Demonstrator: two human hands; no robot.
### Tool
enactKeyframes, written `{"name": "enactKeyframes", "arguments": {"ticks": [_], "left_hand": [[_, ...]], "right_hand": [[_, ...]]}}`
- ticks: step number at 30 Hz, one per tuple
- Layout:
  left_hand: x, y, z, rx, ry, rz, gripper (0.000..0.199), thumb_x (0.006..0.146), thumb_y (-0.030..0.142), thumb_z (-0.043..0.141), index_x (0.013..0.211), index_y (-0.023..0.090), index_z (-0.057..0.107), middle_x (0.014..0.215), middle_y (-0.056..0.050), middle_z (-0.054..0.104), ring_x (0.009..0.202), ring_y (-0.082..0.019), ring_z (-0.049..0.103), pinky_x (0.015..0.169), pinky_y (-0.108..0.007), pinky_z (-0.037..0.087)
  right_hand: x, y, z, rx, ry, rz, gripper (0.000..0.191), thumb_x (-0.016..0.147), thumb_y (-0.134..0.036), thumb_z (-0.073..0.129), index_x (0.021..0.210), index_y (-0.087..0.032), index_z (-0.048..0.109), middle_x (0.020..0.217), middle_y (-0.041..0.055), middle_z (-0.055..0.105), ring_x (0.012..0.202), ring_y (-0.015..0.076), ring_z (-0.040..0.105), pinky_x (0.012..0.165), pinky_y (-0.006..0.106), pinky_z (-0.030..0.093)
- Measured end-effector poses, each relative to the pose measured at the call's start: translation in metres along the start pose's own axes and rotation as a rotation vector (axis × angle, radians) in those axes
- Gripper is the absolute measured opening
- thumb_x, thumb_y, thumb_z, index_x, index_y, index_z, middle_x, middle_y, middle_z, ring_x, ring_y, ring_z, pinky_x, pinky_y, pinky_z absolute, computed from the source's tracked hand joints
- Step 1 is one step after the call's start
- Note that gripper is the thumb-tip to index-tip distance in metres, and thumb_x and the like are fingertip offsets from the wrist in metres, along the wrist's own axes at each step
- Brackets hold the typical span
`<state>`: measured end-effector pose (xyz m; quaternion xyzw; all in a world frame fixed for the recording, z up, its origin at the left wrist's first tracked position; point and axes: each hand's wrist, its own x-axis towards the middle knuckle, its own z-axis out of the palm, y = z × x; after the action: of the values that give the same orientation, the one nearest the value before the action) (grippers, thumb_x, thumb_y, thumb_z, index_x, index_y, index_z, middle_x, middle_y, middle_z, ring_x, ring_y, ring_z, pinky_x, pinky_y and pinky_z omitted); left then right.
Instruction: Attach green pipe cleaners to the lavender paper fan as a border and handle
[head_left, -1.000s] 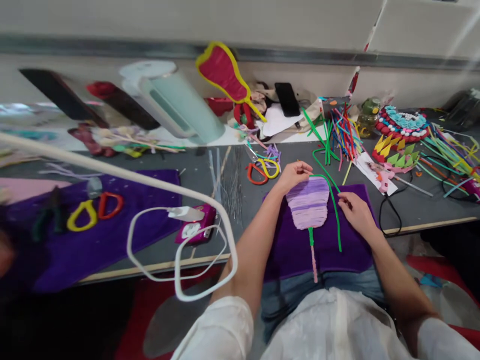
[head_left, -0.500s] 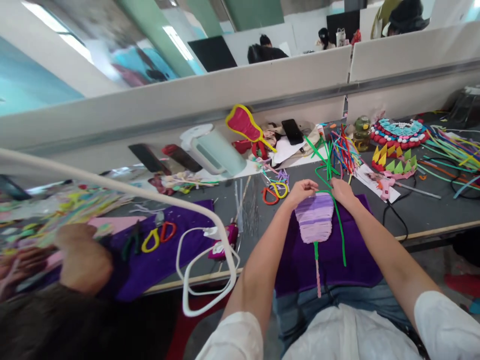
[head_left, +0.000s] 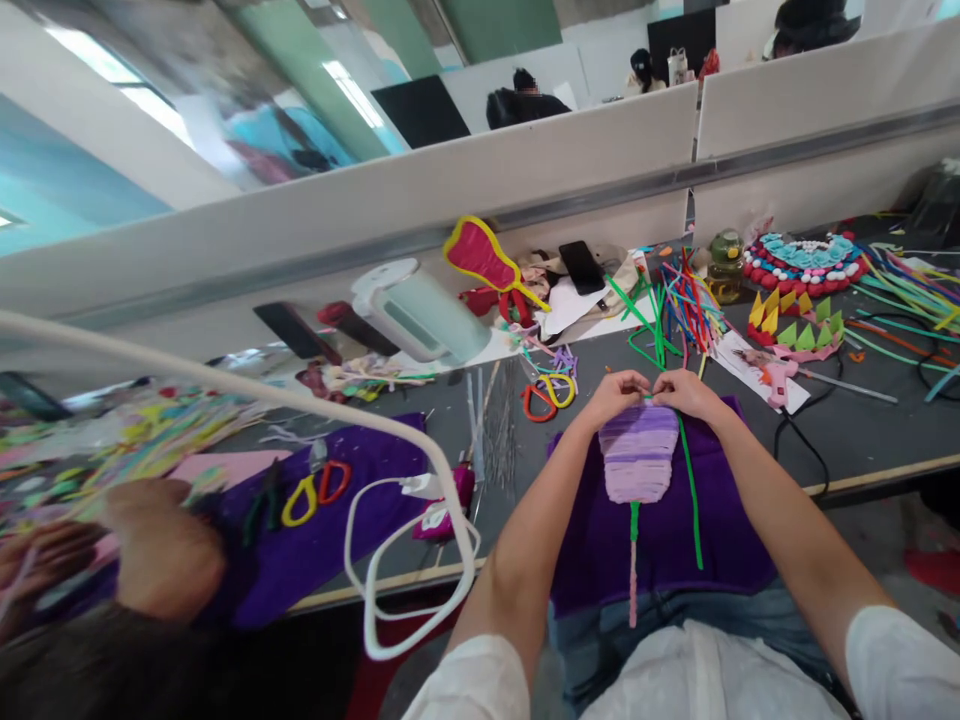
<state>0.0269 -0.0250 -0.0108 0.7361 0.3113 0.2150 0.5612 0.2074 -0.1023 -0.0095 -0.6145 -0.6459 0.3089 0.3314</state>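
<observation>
Pinching the green strip [head_left: 691, 490] by the paddle [head_left: 637, 460]'s far edge, left hand [head_left: 619, 397] and right hand [head_left: 688, 393] should press evenly.

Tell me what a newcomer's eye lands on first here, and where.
Probably the lilac panel on the purple cloth, with the left hand and right hand close together at its top edge. Next, the white tube sweeping across the left foreground. Then the yellow-edged red paddle shape, near the partition, beyond and left of the hands.

White partition [head_left: 570, 153] | grey worktop [head_left: 862, 428] | green panel behind [head_left: 514, 30] | bright window [head_left: 94, 55] upper left
</observation>
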Motion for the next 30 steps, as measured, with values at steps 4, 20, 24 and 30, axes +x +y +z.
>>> {"name": "enactKeyframes", "arguments": {"ticks": [4,20,24,30], "left_hand": [[-0.01,-0.002,-0.005,0.207,0.111,0.021,0.018,0.07,0.015,0.061,0.087,0.018,0.067,0.087,-0.005,0.071,0.083,-0.02,0.063,0.076,-0.03,0.047],[-0.106,-0.013,-0.016,0.552,0.329,0.016,0.018,0.091,0.024,0.045,0.09,0.023,0.063,0.091,-0.005,0.066,0.09,-0.021,0.061,0.084,-0.032,0.046],[-0.115,-0.008,-0.012,0.559,0.372,0.061,0.022,0.096,0.028,0.041,0.098,0.023,0.063,0.105,-0.006,0.067,0.103,-0.021,0.058,0.093,-0.035,0.043],[-0.115,-0.022,-0.008,0.784,0.267,0.133,0.024,0.09,0.032,0.05,0.106,0.018,0.062,0.106,-0.011,0.063,0.095,-0.025,0.054,0.085,-0.039,0.044]], "right_hand": [[0.001,0.01,0.003,0.069,-0.049,0.017,0.01,0.068,-0.018,0.068,0.076,-0.015,0.073,0.066,-0.0008,0.067,0.064,0.0132,0.059,0.06,0.022,0.04],[-0.003,0.003,-0.002,0.364,-0.09,0.095,0.019,0.07,-0.033,0.06,0.071,-0.015,0.066,0.062,-0.0023,0.059,0.06,0.0131,0.05,0.06,0.025,0.036],[-0.005,-0.004,-0.008,0.476,-0.052,0.149,0.019,0.07,-0.035,0.063,0.073,-0.016,0.064,0.062,-0.0037,0.055,0.057,0.0106,0.046,0.055,0.023,0.034],[-0.006,-0.008,-0.026,0.819,0.047,0.171,0.023,0.069,-0.036,0.074,0.079,-0.017,0.065,0.057,-0.0069,0.048,0.046,0.0052,0.034,0.044,0.02,0.025]]}}
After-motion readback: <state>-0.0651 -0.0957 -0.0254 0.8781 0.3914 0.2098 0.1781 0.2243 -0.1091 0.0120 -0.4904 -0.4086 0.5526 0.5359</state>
